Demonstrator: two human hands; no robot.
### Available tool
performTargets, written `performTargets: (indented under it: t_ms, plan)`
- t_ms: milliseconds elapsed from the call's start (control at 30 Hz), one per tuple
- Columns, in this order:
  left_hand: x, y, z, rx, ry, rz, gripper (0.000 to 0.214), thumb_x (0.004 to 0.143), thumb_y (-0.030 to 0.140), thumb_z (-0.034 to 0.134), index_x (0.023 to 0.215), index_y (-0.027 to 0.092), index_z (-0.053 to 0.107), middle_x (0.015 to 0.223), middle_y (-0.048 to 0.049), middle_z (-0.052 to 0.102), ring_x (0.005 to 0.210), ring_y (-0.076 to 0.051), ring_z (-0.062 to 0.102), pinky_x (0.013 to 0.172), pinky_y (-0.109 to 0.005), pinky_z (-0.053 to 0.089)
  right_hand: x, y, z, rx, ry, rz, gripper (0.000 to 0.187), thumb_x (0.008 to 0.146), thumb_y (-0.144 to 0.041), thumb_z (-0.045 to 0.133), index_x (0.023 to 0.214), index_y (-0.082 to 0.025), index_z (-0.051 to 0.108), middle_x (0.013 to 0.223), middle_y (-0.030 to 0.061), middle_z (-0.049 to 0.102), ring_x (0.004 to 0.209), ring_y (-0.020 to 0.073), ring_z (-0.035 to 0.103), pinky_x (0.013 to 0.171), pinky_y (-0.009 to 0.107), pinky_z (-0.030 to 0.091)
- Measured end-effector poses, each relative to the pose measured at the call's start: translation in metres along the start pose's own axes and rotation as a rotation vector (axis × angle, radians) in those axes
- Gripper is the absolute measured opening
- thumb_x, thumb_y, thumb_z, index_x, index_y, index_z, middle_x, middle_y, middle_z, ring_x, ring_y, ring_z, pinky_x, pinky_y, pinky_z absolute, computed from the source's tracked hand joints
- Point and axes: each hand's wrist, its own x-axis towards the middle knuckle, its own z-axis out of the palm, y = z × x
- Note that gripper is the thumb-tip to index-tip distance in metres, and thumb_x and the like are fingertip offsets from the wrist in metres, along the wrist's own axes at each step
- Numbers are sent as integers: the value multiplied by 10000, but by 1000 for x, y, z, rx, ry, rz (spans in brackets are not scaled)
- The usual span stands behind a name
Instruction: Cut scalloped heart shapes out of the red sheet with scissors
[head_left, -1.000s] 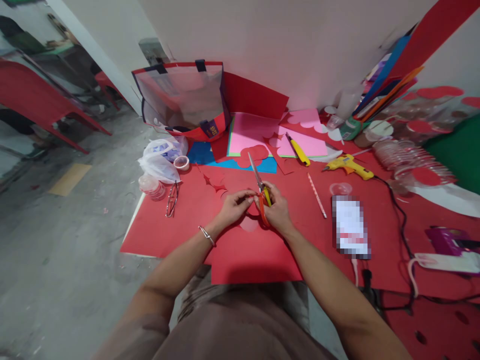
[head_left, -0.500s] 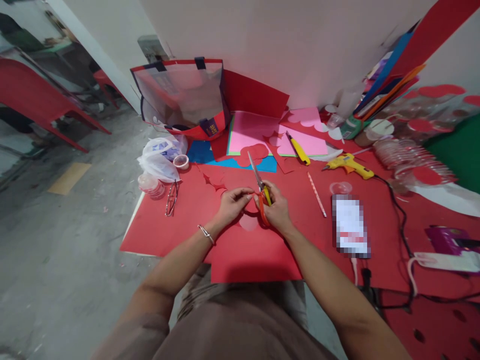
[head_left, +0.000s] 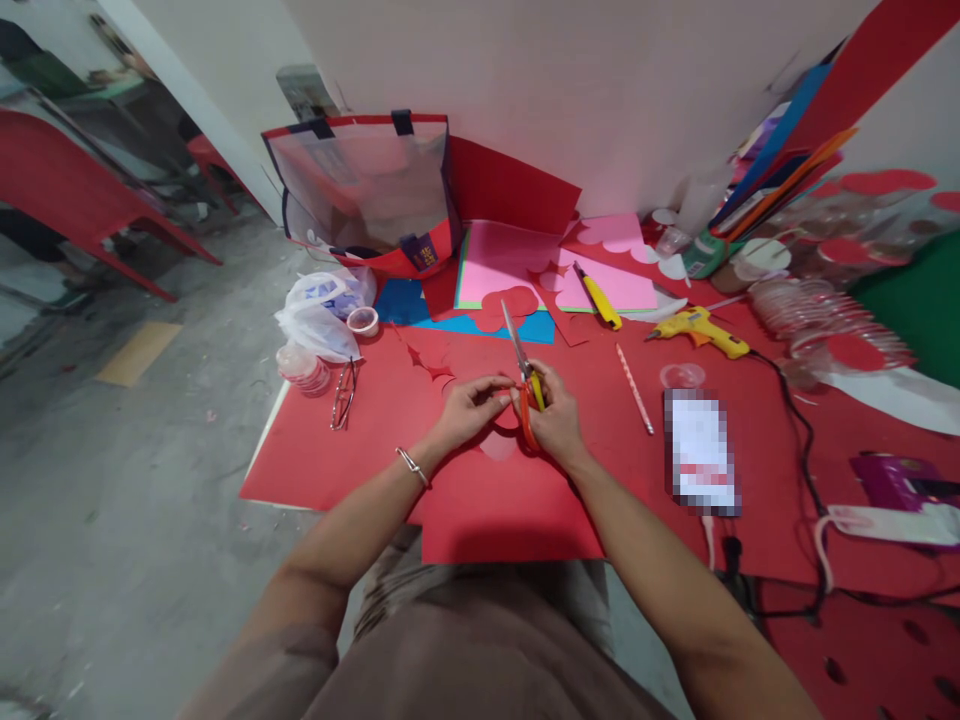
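My right hand [head_left: 553,418] is closed round the orange and yellow handles of a pair of scissors [head_left: 523,372], whose blades point up and away from me. My left hand [head_left: 471,407] pinches a small piece of red paper [head_left: 507,416] right beside the scissor handles. Both hands hover over a large red sheet [head_left: 510,510] lying on the red-covered floor in front of my lap. A round hole shows in that sheet just below my hands.
A mesh tote bag [head_left: 367,195] stands at the back by the wall, with pink [head_left: 510,262] and blue sheets in front. A yellow cutter [head_left: 598,298], a glue gun [head_left: 697,331], a pencil [head_left: 634,388], glasses [head_left: 344,394], tape [head_left: 364,322] and plastic lids lie around. Cables run at right.
The hands and scissors stay almost in place; the scissor blades have tilted slightly and the left fingers have shifted on the red piece.
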Motion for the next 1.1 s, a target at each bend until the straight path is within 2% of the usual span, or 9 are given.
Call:
performTargets:
  t_ms: [133,233,367,433,600,700,800,1000,1100]
  plan:
    - [-1,2,0,-26,-38,-76,500,811,440,855,1198,136,773,764,17,630,565,-69,518,575,-218,500,0,-1,1,-8,22,18,493,870,-289,731,1350,-233,638,844,-14,643,724,164,623,708,293,549]
    - [-2,3,1,-34,-32,-104,522,817,474,840,1209,139,762,714,52,555,502,-58,480,516,-224,520,0,-2,1,-2,34,13,479,873,-298,734,1338,-234,641,844,-14,641,716,162,615,700,296,545]
    - [-2,3,1,-7,0,-86,473,813,460,850,1147,133,778,688,46,568,504,-57,490,482,-198,505,0,-3,1,7,41,6,471,874,-307,741,1329,-232,647,826,-18,631,701,159,603,689,295,538]
    - [-3,4,2,-25,-28,-108,492,814,455,853,1182,139,769,732,35,608,503,-52,513,499,-204,536,0,-5,1,16,44,12,471,883,-325,740,1334,-227,643,818,-21,630,689,155,599,678,291,535]
    - [-5,5,2,-70,-86,-173,568,831,462,835,1284,143,712,1042,-74,749,517,-78,660,512,-229,592,1,-7,1,16,43,18,454,896,-351,735,1322,-221,648,816,-18,639,670,150,595,659,286,533]
    - [-5,4,0,-50,-87,-141,535,856,465,810,1277,148,719,1207,-125,760,521,-68,667,515,-220,597,1,-6,1,-7,27,19,472,887,-339,749,1334,-225,648,836,-10,653,688,155,606,671,293,537]
    - [-3,1,-1,-43,-122,-113,515,871,459,797,1291,168,732,1325,-136,738,573,-69,671,554,-237,627,0,-4,0,-18,3,21,482,884,-334,751,1345,-233,651,841,-8,656,701,160,616,687,300,542]
    - [-4,-2,2,-57,-89,-110,511,840,439,823,1265,163,754,1330,-135,740,625,-91,663,573,-275,651,0,-4,0,-32,2,14,476,884,-340,754,1337,-231,654,846,-3,656,706,165,620,678,298,541]
    - [-4,3,3,-59,-39,-111,484,824,426,829,1218,150,769,1180,-106,777,575,-85,639,544,-272,634,0,-3,0,-22,14,14,496,884,-333,751,1357,-232,642,853,-2,659,718,169,627,682,297,543]
